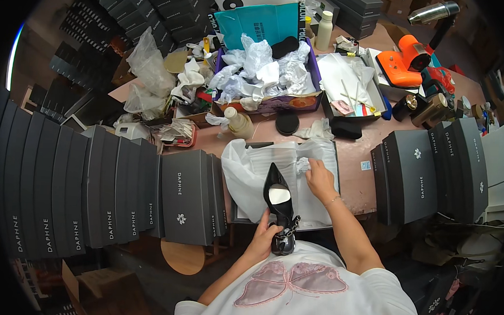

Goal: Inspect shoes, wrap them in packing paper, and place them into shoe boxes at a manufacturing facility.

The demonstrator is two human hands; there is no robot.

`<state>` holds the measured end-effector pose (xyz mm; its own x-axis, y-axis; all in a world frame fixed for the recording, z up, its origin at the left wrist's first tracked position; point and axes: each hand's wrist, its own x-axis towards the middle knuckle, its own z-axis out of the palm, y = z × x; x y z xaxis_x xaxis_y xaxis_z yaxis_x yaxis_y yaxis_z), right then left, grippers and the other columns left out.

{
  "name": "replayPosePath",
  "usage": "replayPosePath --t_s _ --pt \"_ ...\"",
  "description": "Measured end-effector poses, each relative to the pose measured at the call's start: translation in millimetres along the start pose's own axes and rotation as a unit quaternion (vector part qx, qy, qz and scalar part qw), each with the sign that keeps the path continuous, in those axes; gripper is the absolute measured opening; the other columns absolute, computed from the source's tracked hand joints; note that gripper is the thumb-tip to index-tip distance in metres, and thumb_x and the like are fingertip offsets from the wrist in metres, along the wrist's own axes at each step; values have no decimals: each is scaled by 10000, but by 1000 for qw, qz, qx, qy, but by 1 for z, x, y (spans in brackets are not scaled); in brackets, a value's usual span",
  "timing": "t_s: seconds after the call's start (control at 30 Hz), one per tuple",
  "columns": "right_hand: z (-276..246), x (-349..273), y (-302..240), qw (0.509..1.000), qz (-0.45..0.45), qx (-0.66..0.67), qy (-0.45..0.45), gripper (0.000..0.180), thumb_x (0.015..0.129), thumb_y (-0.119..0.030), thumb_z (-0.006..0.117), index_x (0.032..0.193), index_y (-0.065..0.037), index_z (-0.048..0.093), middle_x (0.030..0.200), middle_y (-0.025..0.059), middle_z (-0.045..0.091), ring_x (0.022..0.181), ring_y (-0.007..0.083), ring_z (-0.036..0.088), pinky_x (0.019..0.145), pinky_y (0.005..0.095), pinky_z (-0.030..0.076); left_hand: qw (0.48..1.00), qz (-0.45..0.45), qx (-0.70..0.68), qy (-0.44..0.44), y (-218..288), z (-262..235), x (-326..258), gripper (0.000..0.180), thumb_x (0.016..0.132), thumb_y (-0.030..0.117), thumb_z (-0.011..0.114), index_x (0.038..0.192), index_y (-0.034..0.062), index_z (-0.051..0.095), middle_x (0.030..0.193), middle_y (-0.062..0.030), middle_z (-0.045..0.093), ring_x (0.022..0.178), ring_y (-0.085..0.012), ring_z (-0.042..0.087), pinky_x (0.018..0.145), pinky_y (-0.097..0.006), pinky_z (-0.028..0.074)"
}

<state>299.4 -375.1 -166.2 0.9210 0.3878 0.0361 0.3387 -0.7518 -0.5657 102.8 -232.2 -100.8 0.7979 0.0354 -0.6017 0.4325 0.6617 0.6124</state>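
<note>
shoe [277,200] gripped by left hand [265,233] | right hand [319,178] on tissue paper [263,164]

Shoe [277,201] on tissue paper [274,170] in open box [336,162], stacked boxes [108,190] left, bottle [238,122] behind

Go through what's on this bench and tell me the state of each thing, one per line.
Black shoe: held at the heel end by the left hand, toe pointing away.
Right hand: pressing on white tissue paper.
Open shoebox: lined with the paper.
Grey boxes: closed, stood in rows.
Purple box: open, full of crumpled paper.
</note>
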Motion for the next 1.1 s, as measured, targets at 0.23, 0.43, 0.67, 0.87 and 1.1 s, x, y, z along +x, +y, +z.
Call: replayPosePath --t_s 0.23,0.43,0.67,0.87,1.1 --pt "-44 -33 -71 961 -249 107 -48 195 804 -108 571 994 -71 555 873 123 560 806 297 596 670 407 491 998 -2 51 -28 -4 5 12 833 842 10 530 1502 21 22 1030 -93 564 854 -96 551 761 -238 467" --pt "-21 -27 -87 976 -202 -72 -43 153 790 -124 570 939 -99 547 905 76 533 921 260 560 759 393 467 997 3 73 -21 -20 -3 19 812 840 18 520 1499 3 45 1163 -116 510 886 -113 548 786 -237 465" --pt "-19 -40 -79 977 -172 24 -120 618 825 -112 563 1411 -159 373 1452 205 318 1321 401 322 1040 592 265 1000 15 23 -1 -8 11 6 778 806 -14 486 1486 24 112 1238 -142 481 971 -161 578 808 -290 508" --pt "11 -16 -65 964 -216 -5 -155 803 796 -96 601 1495 -207 224 1510 226 216 1371 411 266 1074 574 253 1000 -9 25 -14 -10 15 7 767 807 -17 485 1486 48 134 1172 -117 509 910 -158 584 773 -287 510" --pt "21 34 28 974 53 56 -214 656 765 -118 636 1351 5 368 1078 307 594 981 449 592 847 457 492 1000 -3 -14 28 -4 2 10 677 817 -1 483 1448 68 251 1092 -78 555 913 -152 569 809 -283 477"
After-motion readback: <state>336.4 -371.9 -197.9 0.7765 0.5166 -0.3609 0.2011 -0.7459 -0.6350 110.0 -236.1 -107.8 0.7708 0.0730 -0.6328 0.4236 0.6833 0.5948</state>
